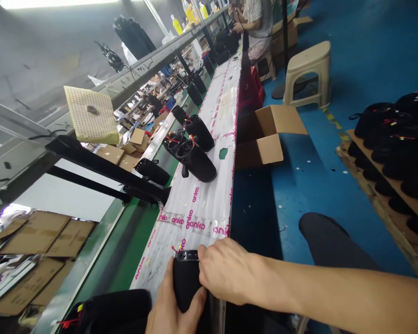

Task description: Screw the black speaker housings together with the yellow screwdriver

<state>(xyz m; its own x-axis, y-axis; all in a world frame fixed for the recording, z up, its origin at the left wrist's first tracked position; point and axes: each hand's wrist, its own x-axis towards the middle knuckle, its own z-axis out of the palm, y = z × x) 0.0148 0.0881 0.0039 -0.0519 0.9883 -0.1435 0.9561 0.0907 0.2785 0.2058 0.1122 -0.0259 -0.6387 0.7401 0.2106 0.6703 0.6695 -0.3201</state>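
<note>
A black cylindrical speaker housing (185, 283) stands near the front edge of the bench, with red and yellow wire ends showing at its top. Wrapped around its lower body is my left hand (176, 304), thumb on the near side. My right hand (226, 269) is closed against the housing's upper right rim; whatever its fingers pinch is hidden. Another black housing (114, 308) lies on its side at the lower left, its red and yellow wires (71, 317) pointing left. Farther up the bench, several similar housings (197, 162) stand with wires sticking out of their open tops.
White film printed "anko" covers the bench (209, 204). A black post (125, 174) rises at its left beside a green conveyor (104, 260). To the right are an open carton (261, 148), a beige stool (308, 74) and stacked housings (400, 139). A person (257, 23) sits at the far end.
</note>
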